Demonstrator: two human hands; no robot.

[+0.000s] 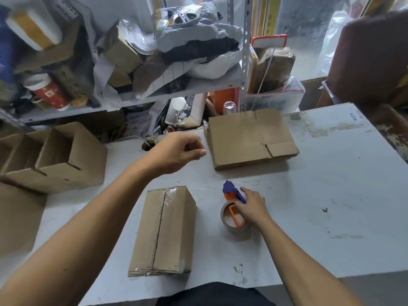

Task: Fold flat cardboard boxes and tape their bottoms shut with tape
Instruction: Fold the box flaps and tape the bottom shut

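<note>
A folded cardboard box (164,230) stands on the white table (320,195) in front of me, its upward face closed with clear tape along the seam. A stack of flat cardboard boxes (247,138) lies farther back, right of centre. My left hand (178,151) hovers in the air left of that stack, fingers loosely curled and holding nothing. My right hand (251,205) rests on the tape dispenser (235,212), a brown roll with an orange and blue-purple cutter, which sits on the table right of the taped box.
Two open assembled boxes (57,160) stand at the table's left edge. A cluttered metal shelf (154,62) rises behind the table. A round hole (146,145) is in the tabletop near my left hand. A brown chair back (371,56) is at the far right.
</note>
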